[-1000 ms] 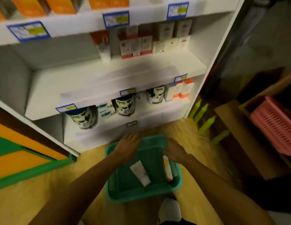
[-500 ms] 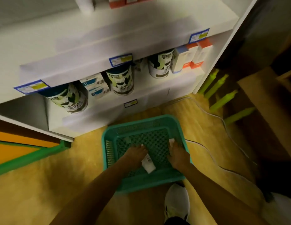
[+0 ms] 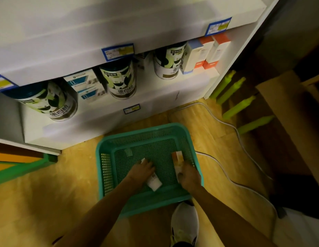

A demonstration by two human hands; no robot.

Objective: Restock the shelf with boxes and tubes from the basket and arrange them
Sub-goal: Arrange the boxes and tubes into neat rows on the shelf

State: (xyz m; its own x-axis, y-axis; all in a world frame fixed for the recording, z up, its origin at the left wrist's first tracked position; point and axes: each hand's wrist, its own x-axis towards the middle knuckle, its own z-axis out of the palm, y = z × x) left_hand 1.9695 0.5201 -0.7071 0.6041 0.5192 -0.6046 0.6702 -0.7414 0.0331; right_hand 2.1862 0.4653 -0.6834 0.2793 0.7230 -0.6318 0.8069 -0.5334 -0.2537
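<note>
Green basket (image 3: 196, 157) on wood floor (image 3: 39, 184) by white shelf (image 3: 155, 97); your L hand (image 3: 143, 169) grips white tube (image 3: 154, 182), R hand (image 3: 189, 177) grips orange-white box (image 3: 178, 158).

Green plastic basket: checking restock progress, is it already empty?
No, the green plastic basket holds a white tube and an orange-tipped box.

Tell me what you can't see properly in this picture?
- Tube, head view: the left hand covers its middle, so its print is unreadable.
- Box: the right hand hides its near end.
- Shelf: the top edge cuts it off, so upper shelves are out of view.
- Price tags: too blurred to read.
- Shoe: the bottom edge cuts it off.
</note>
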